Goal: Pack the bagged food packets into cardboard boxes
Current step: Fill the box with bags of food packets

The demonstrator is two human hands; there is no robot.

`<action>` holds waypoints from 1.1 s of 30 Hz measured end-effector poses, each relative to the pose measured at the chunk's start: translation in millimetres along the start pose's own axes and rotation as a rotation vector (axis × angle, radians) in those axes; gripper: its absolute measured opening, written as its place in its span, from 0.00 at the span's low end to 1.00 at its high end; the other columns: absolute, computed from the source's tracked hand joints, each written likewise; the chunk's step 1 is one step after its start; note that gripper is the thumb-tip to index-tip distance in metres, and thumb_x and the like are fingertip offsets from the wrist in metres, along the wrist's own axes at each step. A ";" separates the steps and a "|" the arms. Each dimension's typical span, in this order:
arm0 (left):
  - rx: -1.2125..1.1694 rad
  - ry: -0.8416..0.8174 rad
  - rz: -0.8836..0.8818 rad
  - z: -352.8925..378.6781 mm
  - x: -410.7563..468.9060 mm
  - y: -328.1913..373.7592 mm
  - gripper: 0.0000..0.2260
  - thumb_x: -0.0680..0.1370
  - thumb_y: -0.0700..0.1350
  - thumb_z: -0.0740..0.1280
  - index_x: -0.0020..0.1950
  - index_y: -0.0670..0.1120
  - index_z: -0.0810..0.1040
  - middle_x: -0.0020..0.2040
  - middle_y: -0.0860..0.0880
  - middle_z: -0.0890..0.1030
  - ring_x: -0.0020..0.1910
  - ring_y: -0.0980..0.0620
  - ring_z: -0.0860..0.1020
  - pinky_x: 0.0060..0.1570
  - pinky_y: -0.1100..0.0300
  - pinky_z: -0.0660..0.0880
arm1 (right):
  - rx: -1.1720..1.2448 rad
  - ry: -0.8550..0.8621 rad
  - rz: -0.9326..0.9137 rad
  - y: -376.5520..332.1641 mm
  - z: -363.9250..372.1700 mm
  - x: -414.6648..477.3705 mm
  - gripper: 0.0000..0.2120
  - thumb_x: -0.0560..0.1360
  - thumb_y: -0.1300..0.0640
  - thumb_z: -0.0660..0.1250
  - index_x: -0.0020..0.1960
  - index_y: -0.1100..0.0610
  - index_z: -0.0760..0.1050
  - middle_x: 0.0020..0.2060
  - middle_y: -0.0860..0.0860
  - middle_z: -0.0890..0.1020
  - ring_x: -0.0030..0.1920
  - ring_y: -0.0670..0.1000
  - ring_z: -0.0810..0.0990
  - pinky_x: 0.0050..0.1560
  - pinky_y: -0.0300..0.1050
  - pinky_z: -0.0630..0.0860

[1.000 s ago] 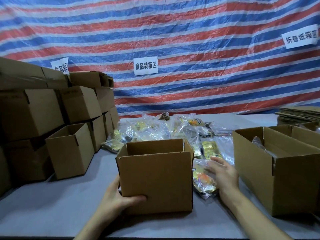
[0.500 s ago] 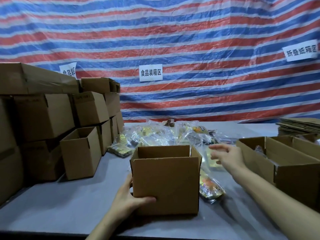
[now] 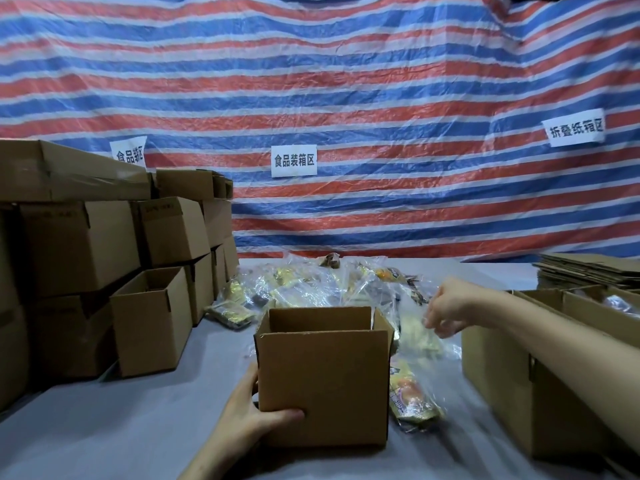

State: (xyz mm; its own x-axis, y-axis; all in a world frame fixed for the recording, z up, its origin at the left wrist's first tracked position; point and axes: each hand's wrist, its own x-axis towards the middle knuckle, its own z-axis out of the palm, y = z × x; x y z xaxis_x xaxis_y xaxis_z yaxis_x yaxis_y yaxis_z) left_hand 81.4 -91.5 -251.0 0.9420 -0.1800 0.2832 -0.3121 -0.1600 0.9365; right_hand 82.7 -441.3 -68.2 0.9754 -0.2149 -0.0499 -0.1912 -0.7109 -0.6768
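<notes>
Grey tabletop (image 3: 104, 427): left hand (image 3: 249, 414) grips open brown cardboard box (image 3: 325, 375); right hand (image 3: 446, 310) pinches clear plastic food packet (image 3: 420, 337) beside it.

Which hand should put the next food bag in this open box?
Right: the right hand pinches a clear plastic food bag beside the open brown cardboard box; the left hand grips that box.

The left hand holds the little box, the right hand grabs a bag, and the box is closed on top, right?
Not quite. The left hand holds the little box and the right hand grips a clear bag, but the head view shows the box open on top.
</notes>
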 end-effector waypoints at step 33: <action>0.027 -0.013 0.061 -1.5 0.3 -6.0 0.44 0.56 0.59 0.84 0.69 0.60 0.72 0.58 0.58 0.84 0.60 0.56 0.81 0.56 0.60 0.78 | 0.191 0.752 -0.570 -126.8 -73.1 -59.0 0.05 0.78 0.61 0.67 0.48 0.55 0.81 0.43 0.52 0.84 0.44 0.53 0.86 0.47 0.53 0.84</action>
State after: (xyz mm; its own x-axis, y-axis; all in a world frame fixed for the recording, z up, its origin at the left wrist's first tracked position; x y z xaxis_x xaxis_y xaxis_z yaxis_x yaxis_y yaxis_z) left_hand 83.8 -89.1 -256.3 0.9195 -0.2030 0.3365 -0.3721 -0.1745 0.9116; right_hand 41.3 -387.3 74.2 0.5780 -0.2916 0.7621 0.3754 -0.7343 -0.5656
